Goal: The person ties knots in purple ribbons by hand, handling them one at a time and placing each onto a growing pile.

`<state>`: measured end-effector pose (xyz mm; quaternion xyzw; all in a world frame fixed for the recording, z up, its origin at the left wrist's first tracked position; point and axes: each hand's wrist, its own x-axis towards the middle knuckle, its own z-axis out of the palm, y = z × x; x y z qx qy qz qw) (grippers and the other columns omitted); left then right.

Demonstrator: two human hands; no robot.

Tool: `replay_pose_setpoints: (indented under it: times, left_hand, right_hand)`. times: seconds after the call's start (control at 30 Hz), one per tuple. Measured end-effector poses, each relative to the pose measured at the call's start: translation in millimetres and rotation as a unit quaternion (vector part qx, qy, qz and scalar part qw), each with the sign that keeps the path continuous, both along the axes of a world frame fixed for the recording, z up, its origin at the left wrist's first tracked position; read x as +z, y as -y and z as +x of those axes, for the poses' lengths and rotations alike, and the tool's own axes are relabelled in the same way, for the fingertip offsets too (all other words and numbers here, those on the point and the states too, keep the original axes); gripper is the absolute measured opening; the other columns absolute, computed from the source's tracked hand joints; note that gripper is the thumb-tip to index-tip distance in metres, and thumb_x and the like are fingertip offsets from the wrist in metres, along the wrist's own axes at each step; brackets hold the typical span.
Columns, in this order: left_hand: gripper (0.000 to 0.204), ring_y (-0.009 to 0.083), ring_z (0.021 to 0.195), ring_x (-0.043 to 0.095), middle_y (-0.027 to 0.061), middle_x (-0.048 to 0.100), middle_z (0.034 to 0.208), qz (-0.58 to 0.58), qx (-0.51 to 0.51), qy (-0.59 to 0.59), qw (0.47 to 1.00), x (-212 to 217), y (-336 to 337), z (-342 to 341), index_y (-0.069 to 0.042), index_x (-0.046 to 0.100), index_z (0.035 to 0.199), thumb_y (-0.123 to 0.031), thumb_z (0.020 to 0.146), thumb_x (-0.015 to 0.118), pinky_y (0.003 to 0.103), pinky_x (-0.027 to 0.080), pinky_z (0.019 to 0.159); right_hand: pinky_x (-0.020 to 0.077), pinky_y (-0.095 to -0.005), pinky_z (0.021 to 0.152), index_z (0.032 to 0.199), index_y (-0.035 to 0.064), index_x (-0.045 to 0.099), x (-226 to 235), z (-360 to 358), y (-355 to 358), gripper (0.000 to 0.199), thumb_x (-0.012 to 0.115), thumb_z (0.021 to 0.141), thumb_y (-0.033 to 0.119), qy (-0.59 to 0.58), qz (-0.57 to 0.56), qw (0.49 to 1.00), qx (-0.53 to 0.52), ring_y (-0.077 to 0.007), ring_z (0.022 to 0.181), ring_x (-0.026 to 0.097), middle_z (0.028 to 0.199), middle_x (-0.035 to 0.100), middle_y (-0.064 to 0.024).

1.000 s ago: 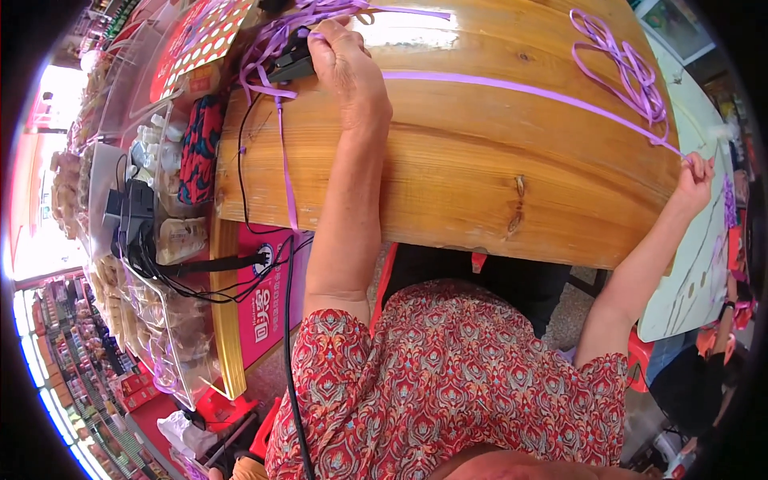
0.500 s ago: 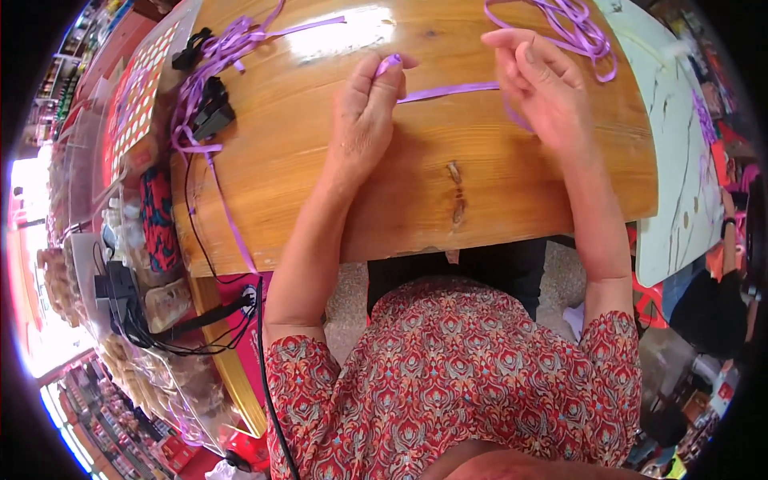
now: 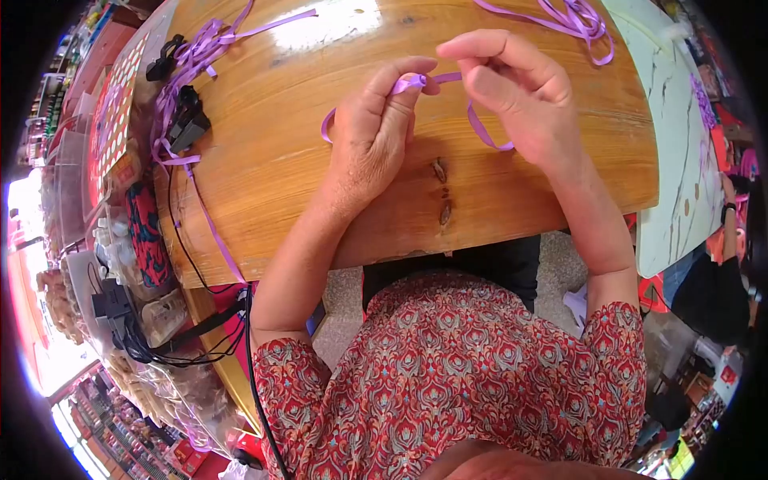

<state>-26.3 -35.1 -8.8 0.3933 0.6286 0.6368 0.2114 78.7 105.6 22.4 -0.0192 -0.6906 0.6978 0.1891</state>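
Observation:
My left hand is closed over the wooden table, pinching a small rolled or folded end of purple ribbon between thumb and fingers. A loop of the ribbon shows at the left side of that hand. Between the hands a short stretch of it runs to my right hand, whose fingers curl round with the index finger reaching toward the left hand. From under the right hand hangs another ribbon loop. The right palm side is partly hidden, so the exact grip there is hard to see.
Purple ribbon bundles lie at the table's far left and far right. Black clips or plugs sit by the left bundle. A dark cable hangs over the left edge. At right stands a white marble-patterned table; beyond it is another person's arm.
My right hand has moved left, nearer to my left hand, which shifted slightly right. The ribbon between them is shorter, and a loop now shows left of the left hand.

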Motion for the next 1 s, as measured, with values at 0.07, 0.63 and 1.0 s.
replay_pose_setpoints:
  times: [0.07,0.63,1.0]
  left_hand:
    - [0.020,0.0030,0.054,0.044,0.0023,0.060,0.085,-0.003,-0.002,-0.030,1.000,-3.1,-0.1,-0.4,-0.002,0.056,0.108,-0.011,0.094,0.046,0.018,0.039,0.050]
    - [0.047,0.0256,0.095,0.057,0.0161,0.059,0.109,0.170,0.126,0.217,0.953,5.7,22.5,-61.0,0.003,0.048,0.120,-0.035,0.096,0.033,0.037,0.043,0.085]
    - [0.038,0.0263,0.098,0.057,0.0155,0.060,0.109,0.232,0.111,0.222,0.940,1.4,31.4,-76.6,0.001,0.053,0.114,-0.029,0.095,0.039,0.040,0.043,0.088]
  right_hand:
    - [0.0360,-0.0193,0.064,0.110,-0.0004,0.058,-2.9,-1.7,2.6,0.027,0.059,0.087,0.014,-0.016,0.026,0.999,0.012,-0.0029,0.071,0.040,0.077,0.043,0.0047]
    - [0.0377,-0.0247,0.066,0.108,-0.0055,0.056,0.1,-6.3,-31.5,0.051,0.041,0.094,0.041,-0.097,-0.338,0.936,-0.008,-0.0128,0.071,0.046,0.080,0.055,-0.0035]
    - [0.0353,-0.0245,0.066,0.111,-0.0037,0.055,-7.2,-9.6,-33.5,0.043,0.047,0.092,0.034,-0.092,-0.292,0.952,0.009,-0.0122,0.071,0.042,0.083,0.051,-0.0027]
